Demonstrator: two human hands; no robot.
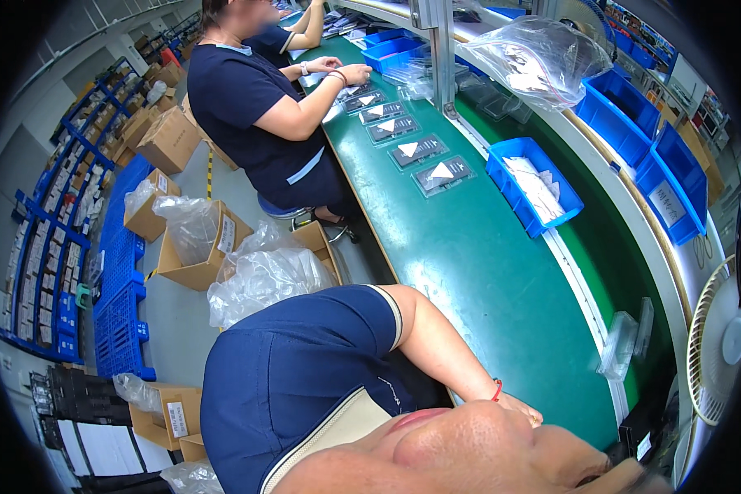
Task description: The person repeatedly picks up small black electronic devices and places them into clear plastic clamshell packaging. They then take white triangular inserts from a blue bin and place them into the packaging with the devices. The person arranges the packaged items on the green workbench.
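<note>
My left hand point(519, 407) rests low over the green table point(445, 276), close to the bottom of the view. A red band circles its wrist. Its fingers are mostly hidden, so whether it holds anything cannot be made out. My right hand is out of view. Farther up the table lies a row of several flat black rectangular pieces in clear plastic trays point(443, 174), each bearing a white triangle. To their right stands a blue bin point(538, 222) with white packets point(533, 185) in it.
A co-worker point(255, 123) sits at the table's far left side, hands above the row. Clear plastic pieces point(619, 346) lie at the right edge, near a fan point(720, 342). Blue bins point(671, 193) line the shelf. Cartons point(193, 255) with plastic bags stand on the floor.
</note>
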